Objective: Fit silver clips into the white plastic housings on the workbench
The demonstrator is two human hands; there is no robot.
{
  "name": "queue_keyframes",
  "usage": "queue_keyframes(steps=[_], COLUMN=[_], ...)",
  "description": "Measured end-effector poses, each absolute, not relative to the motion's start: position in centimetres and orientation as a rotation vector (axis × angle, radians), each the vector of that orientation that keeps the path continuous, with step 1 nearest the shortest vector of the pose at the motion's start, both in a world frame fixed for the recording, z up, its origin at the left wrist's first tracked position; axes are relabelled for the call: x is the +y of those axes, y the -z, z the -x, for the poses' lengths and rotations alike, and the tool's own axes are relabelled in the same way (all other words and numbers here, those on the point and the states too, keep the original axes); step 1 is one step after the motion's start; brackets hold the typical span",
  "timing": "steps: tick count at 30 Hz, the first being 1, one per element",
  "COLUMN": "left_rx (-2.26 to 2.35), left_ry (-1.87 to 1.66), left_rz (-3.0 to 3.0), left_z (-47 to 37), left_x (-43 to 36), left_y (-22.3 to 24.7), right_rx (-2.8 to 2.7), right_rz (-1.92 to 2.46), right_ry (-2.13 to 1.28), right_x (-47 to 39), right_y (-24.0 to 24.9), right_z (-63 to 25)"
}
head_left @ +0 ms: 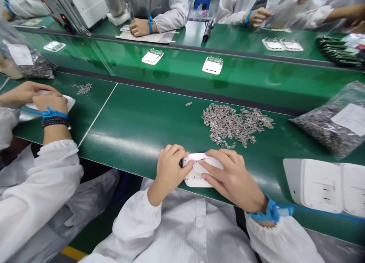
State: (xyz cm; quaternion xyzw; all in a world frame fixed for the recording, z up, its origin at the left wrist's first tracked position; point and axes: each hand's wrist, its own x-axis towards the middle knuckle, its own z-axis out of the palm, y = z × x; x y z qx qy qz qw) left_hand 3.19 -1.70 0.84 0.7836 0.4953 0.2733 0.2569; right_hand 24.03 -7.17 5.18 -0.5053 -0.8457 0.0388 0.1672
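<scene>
A white plastic casing lies at the front edge of the green table, with both my hands on it. My left hand grips its left end, thumb resting on top near a slot. From the right, my right hand reaches across the casing, its fingers spread over the surface; whether a small part is under the fingertips cannot be made out. Just beyond my hands lies a loose pile of small metal pieces. More white casings stand in a row at the right.
A bag of metal pieces rests at the right. Across the back runs a green belt carrying white casings with circuit boards. A co-worker's hands work at the left; other people sit opposite.
</scene>
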Motion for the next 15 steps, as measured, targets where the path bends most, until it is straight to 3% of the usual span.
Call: queue_keyframes(steps=[15], left_rx=[1.287], left_ry=[-0.926], left_rz=[-2.308], left_z=[-3.7], left_x=[-2.3], left_y=[-0.3], right_rx=[-2.255], right_rz=[1.396], right_ry=[-0.104], right_x=[-7.5], right_y=[-3.5], right_z=[-23.3])
